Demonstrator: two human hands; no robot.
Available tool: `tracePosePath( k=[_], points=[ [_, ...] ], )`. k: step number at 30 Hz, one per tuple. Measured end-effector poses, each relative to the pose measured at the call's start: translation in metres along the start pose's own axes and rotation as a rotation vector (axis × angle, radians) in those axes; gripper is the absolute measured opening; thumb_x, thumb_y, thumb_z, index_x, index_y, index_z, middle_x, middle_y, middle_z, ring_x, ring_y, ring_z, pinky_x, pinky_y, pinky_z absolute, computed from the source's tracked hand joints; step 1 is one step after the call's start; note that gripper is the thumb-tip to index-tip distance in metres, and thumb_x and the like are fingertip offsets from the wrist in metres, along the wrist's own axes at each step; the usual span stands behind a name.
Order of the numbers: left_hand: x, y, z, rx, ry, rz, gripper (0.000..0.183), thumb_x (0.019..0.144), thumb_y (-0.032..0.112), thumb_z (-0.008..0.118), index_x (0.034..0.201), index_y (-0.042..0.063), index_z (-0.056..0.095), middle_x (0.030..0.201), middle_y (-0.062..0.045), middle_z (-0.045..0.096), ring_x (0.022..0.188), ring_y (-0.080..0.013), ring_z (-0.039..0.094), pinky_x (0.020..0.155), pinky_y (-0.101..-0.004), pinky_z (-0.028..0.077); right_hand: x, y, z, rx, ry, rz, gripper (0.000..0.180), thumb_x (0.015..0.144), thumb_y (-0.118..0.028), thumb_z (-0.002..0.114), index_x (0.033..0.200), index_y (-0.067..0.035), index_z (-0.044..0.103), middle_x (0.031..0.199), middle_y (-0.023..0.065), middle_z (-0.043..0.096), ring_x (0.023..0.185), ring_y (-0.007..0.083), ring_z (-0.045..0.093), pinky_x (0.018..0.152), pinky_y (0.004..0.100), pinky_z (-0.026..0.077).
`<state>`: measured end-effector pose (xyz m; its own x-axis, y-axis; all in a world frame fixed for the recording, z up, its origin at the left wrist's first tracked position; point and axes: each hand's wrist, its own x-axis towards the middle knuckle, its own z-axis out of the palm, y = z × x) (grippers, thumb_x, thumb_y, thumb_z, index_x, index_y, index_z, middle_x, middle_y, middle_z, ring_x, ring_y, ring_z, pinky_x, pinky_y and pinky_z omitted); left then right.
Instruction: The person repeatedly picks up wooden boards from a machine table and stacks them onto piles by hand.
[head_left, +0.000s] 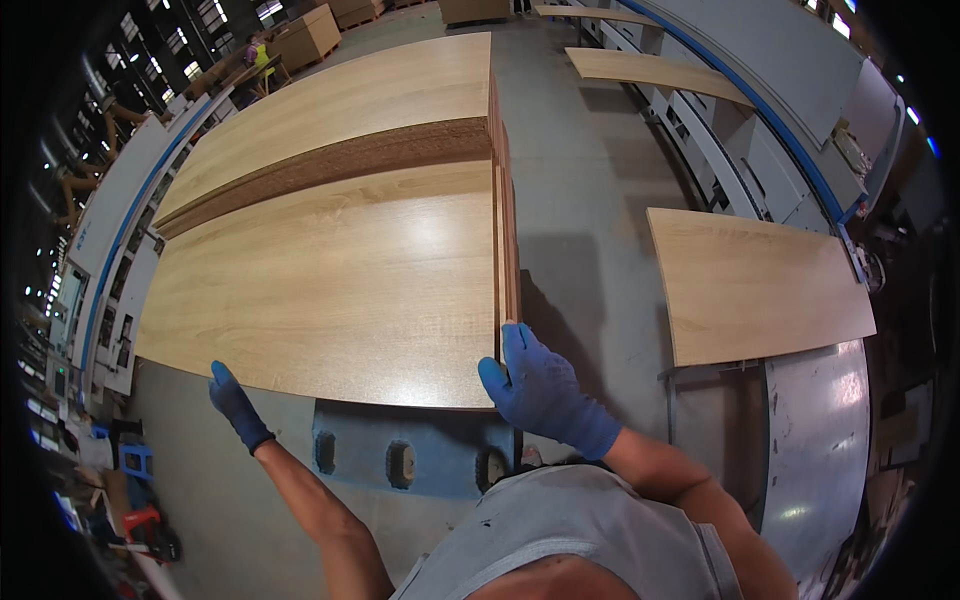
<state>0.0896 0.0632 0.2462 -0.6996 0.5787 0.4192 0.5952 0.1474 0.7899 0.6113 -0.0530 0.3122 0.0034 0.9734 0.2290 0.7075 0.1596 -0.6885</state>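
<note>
A pale wood-grain laminated particleboard panel lies on top of the nearer stack in front of me. My left hand, in a blue work glove, holds its near edge towards the left, the thumb over the top and the other fingers hidden beneath. At the near right corner, my right hand in a matching glove grips the panel, with the thumb at the corner and the fingers along the right side. Just behind rises a taller stack of similar panels, its brown chipboard edges showing.
A blue support with oval holes stands under the stack. To the right, a machine line with a blue rail carries separate panels, the nearest panel jutting out. Another machine runs along the left. A person stands far back.
</note>
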Motion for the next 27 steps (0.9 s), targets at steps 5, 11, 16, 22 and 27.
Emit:
tracePosePath(
  k=[5, 11, 16, 22, 27],
  points=[
    [0.007, -0.023, -0.007, 0.006, 0.009, 0.014, 0.045, 0.095, 0.037, 0.051, 0.082, -0.005, 0.052, 0.074, -0.002, 0.053, 0.066, -0.0154, 0.046, 0.059, -0.0337, 0.039, -0.004, 0.011, -0.004, 0.049, -0.046, -0.115, 0.048, 0.091, -0.031, 0.054, 0.115, 0.01, 0.049, 0.093, 0.0245, 0.056, 0.078, 0.0395, 0.062, 0.068, 0.0457, 0.052],
    [0.01, -0.024, -0.003, -0.256, 0.044, -0.017, 0.036, 0.094, 0.033, 0.053, 0.102, -0.002, 0.057, 0.092, -0.006, 0.06, 0.078, -0.0177, 0.055, 0.067, -0.0313, 0.046, -0.007, 0.017, -0.006, 0.071, -0.044, -0.12, 0.044, 0.09, -0.026, 0.059, 0.118, 0.006, 0.047, 0.094, 0.0217, 0.054, 0.077, 0.0397, 0.06, 0.065, 0.045, 0.05],
    [-0.033, -0.016, 0.026, -0.687, 0.101, -0.082, 0.033, 0.092, 0.027, 0.055, 0.11, 0.0, 0.061, 0.1, -0.008, 0.064, 0.085, -0.0199, 0.061, 0.071, -0.0313, 0.05, -0.01, 0.063, -0.009, 0.317, -0.001, -0.068, 0.041, 0.091, -0.028, 0.06, 0.117, 0.003, 0.055, 0.096, 0.0212, 0.062, 0.081, 0.0365, 0.064, 0.069, 0.0417, 0.052],
    [-0.257, -0.114, 0.058, -0.231, -0.488, -0.486, 0.022, 0.094, 0.025, 0.054, 0.099, 0.004, 0.055, 0.096, -0.01, 0.057, 0.085, -0.0229, 0.056, 0.072, -0.0377, 0.047, -0.107, 0.252, -0.075, 0.06, 0.229, -0.04, 0.025, 0.09, -0.021, 0.059, 0.106, -0.002, 0.062, 0.085, 0.0153, 0.066, 0.076, 0.0314, 0.065, 0.068, 0.0384, 0.053],
    [-0.505, -0.001, 0.115, -0.365, -1.669, -0.578, 0.04, 0.096, 0.033, 0.053, 0.124, 0.004, 0.053, 0.121, -0.017, 0.058, 0.108, -0.031, 0.056, 0.093, -0.0453, 0.046, -0.268, 0.472, -0.221, 0.707, 0.964, 0.859, 0.014, 0.094, -0.02, 0.054, 0.093, -0.006, 0.059, 0.08, 0.0027, 0.056, 0.072, 0.0179, 0.06, 0.064, 0.0314, 0.049]
  ],
)
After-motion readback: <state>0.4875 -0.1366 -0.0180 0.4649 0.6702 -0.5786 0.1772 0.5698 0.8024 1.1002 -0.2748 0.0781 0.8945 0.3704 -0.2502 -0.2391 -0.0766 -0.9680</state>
